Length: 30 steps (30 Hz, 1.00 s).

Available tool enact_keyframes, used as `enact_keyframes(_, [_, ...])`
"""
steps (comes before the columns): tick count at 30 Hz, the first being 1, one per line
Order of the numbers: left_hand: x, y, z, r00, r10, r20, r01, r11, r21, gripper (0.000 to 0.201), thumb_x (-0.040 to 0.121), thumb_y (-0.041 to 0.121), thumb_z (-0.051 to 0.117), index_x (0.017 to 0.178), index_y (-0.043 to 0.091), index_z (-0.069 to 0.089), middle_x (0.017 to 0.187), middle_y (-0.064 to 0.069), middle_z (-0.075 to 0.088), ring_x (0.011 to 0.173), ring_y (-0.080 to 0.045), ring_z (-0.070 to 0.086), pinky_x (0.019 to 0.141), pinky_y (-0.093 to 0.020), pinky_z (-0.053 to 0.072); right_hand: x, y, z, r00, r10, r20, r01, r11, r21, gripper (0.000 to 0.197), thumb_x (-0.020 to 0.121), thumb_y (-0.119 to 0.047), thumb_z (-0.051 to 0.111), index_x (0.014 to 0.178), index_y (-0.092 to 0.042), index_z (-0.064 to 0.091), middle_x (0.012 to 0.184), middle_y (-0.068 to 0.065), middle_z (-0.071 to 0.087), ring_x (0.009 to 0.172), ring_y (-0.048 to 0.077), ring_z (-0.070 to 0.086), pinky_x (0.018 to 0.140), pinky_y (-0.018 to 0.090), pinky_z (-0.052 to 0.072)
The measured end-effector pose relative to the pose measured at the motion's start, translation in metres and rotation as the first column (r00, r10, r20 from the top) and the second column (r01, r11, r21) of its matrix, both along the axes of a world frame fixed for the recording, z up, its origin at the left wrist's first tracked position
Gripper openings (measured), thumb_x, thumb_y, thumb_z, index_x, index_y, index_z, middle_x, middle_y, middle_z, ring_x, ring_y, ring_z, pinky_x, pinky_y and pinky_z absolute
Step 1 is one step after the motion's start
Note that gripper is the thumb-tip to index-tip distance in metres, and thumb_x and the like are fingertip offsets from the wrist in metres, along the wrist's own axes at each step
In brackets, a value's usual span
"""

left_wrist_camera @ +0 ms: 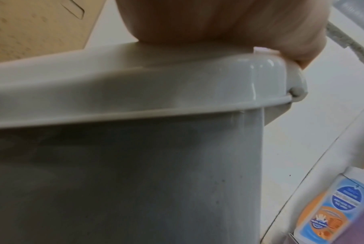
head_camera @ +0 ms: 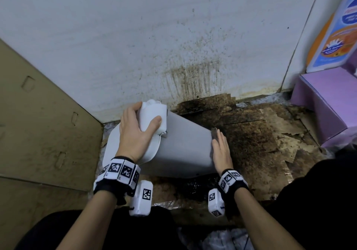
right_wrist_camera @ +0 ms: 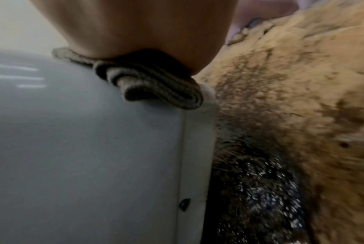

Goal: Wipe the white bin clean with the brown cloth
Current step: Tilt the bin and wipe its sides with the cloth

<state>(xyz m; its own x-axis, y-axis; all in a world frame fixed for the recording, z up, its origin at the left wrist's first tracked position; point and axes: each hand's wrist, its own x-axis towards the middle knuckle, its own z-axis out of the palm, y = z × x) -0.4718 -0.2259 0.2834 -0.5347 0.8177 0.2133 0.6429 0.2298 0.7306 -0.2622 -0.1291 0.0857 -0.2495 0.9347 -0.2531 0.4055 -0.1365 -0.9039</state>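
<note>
The white bin [head_camera: 185,145] lies on its side on the floor, lid [head_camera: 112,143] to the left and base to the right. My left hand [head_camera: 139,127] grips the white hinge block at the lid end, thumb on one side and fingers over the top. My right hand [head_camera: 221,150] lies flat with straight fingers against the bin's base end and presses the brown cloth [head_camera: 214,133] onto it. Only the cloth's tip shows past the fingertips there. In the right wrist view the folded cloth [right_wrist_camera: 160,89] sits under the palm on the bin [right_wrist_camera: 82,140]. The left wrist view shows the lid rim [left_wrist_camera: 135,92].
A big cardboard box [head_camera: 38,124] stands on the left. Behind the bin is a white wall [head_camera: 173,37] with brown splatter. Stained cardboard [head_camera: 255,139] covers the floor to the right, with a wet dark patch [head_camera: 197,189] near me. A purple box [head_camera: 324,103] sits at the far right.
</note>
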Motion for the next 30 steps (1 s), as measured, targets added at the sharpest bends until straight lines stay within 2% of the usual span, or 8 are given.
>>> enact_keyframes(7, [0.003, 0.002, 0.000, 1.000, -0.009, -0.014, 0.009, 1.000, -0.013, 0.082, 0.072, 0.070, 0.051, 0.138, 0.021, 0.041, 0.129, 0.010, 0.041, 0.131, -0.016, 0.039, 0.114, -0.046, 0.031, 0.007, -0.001, 0.001, 0.999, -0.032, -0.014, 0.031, 0.996, -0.083, 0.059, 0.107, -0.042, 0.035, 0.161, -0.025, 0.017, 0.169, -0.005, 0.010, 0.156, 0.013, 0.003, 0.126, 0.035, 0.001])
enact_keyframes(14, [0.004, 0.002, 0.002, 1.000, -0.002, -0.025, 0.001, 0.999, -0.034, 0.086, 0.071, 0.072, 0.047, 0.139, 0.021, 0.040, 0.131, 0.011, 0.039, 0.132, -0.015, 0.035, 0.115, -0.042, 0.028, -0.004, -0.011, 0.018, 0.982, -0.186, -0.031, 0.183, 0.980, -0.078, 0.052, 0.109, -0.039, 0.029, 0.157, -0.021, 0.032, 0.164, 0.003, 0.031, 0.152, 0.026, 0.025, 0.124, 0.040, 0.018])
enact_keyframes(17, [0.004, 0.003, 0.003, 1.000, 0.001, -0.023, -0.002, 0.999, -0.038, 0.086, 0.071, 0.072, 0.047, 0.139, 0.021, 0.040, 0.130, 0.010, 0.039, 0.131, -0.014, 0.036, 0.114, -0.041, 0.029, -0.020, -0.020, 0.042, 0.985, -0.165, -0.051, 0.164, 0.986, -0.027, 0.051, 0.109, -0.039, 0.029, 0.157, -0.021, 0.033, 0.164, 0.001, 0.030, 0.153, 0.022, 0.023, 0.124, 0.038, 0.018])
enact_keyframes(21, [0.008, 0.006, 0.003, 0.999, -0.012, -0.034, 0.010, 0.999, -0.050, 0.086, 0.070, 0.073, 0.046, 0.138, 0.020, 0.040, 0.130, 0.010, 0.039, 0.131, -0.015, 0.035, 0.114, -0.040, 0.028, -0.048, -0.037, 0.091, 0.977, -0.086, -0.195, 0.093, 0.995, 0.027, 0.051, 0.109, -0.038, 0.029, 0.157, -0.022, 0.032, 0.165, -0.004, 0.025, 0.154, 0.013, 0.015, 0.125, 0.032, 0.013])
enact_keyframes(24, [0.009, 0.007, 0.003, 0.999, -0.015, -0.048, 0.013, 0.999, -0.047, 0.088, 0.070, 0.073, 0.045, 0.139, 0.018, 0.040, 0.133, 0.006, 0.041, 0.132, -0.017, 0.035, 0.113, -0.038, 0.027, -0.063, -0.048, 0.125, 0.950, -0.040, -0.309, 0.052, 0.998, 0.031, 0.051, 0.109, -0.039, 0.028, 0.157, -0.021, 0.033, 0.164, -0.005, 0.029, 0.153, 0.011, 0.017, 0.126, 0.034, 0.014])
enact_keyframes(26, [0.010, 0.008, 0.002, 0.998, -0.019, -0.054, 0.016, 0.998, -0.053, 0.090, 0.071, 0.074, 0.044, 0.140, 0.017, 0.040, 0.135, 0.002, 0.042, 0.132, -0.019, 0.036, 0.112, -0.036, 0.027, -0.067, -0.051, 0.144, 0.924, -0.013, -0.382, 0.011, 1.000, -0.008, 0.051, 0.108, -0.043, 0.028, 0.153, -0.023, 0.039, 0.158, -0.006, 0.039, 0.149, 0.012, 0.028, 0.125, 0.036, 0.020])
enact_keyframes(28, [0.012, 0.009, 0.002, 0.997, -0.025, -0.075, 0.020, 0.998, -0.061, 0.091, 0.072, 0.075, 0.043, 0.141, 0.016, 0.039, 0.137, 0.000, 0.043, 0.131, -0.020, 0.036, 0.112, -0.037, 0.028, -0.067, -0.051, 0.158, 0.882, -0.030, -0.469, -0.011, 0.996, -0.084, 0.048, 0.105, -0.051, 0.030, 0.138, -0.027, 0.054, 0.139, -0.009, 0.057, 0.135, 0.012, 0.047, 0.121, 0.040, 0.031])
enact_keyframes(30, [0.016, 0.009, 0.003, 0.994, -0.037, -0.100, 0.030, 0.997, -0.071, 0.091, 0.074, 0.075, 0.041, 0.143, 0.016, 0.038, 0.137, -0.001, 0.042, 0.131, -0.020, 0.036, 0.112, -0.038, 0.028, -0.064, -0.050, 0.169, 0.820, -0.103, -0.563, 0.006, 0.985, -0.172, 0.037, 0.107, -0.047, 0.032, 0.130, -0.032, 0.057, 0.116, -0.022, 0.060, 0.117, -0.002, 0.054, 0.117, 0.034, 0.036])
